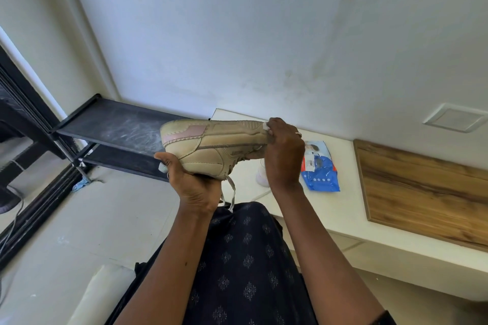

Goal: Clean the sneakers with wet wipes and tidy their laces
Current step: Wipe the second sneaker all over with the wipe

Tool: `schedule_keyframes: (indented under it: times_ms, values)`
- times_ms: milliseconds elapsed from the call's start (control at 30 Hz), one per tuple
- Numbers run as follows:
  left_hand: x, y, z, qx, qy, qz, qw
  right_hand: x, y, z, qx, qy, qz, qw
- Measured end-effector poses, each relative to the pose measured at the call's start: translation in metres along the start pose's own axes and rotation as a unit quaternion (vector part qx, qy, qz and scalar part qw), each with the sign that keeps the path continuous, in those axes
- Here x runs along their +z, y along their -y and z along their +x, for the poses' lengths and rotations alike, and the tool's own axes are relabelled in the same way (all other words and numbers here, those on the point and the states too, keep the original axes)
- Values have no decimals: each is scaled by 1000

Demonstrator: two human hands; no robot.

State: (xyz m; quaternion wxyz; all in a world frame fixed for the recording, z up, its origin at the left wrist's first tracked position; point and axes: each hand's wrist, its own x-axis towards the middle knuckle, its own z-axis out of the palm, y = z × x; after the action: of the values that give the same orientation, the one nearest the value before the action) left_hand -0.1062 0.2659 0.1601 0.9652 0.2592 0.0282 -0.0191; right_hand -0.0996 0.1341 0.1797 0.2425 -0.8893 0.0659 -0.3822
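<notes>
Though it looks scuffed, the beige sneaker (211,145) has a pink heel.

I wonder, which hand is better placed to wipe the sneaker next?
Right. The right hand holds the wipe against one end of the sneaker, while the left hand grips the other end from beneath, supporting it.

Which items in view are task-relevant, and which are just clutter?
Job: beige sneaker, loose laces, wet wipe, blue wipes pack, left hand, right hand.
Lying about: black shoe rack, wooden panel, wall plate, blue scrap on floor.
</notes>
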Motion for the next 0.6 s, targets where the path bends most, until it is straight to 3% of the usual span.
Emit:
schedule_keyframes:
  times_ms: [300, 600]
  values:
    - [1, 7, -2, 16, -28, 40, 999, 12, 71, -21, -137, 39, 64, 988]
    - [3, 4, -3, -11, -34, 19, 999, 11, 42, -21, -141, 36, -14, 989]
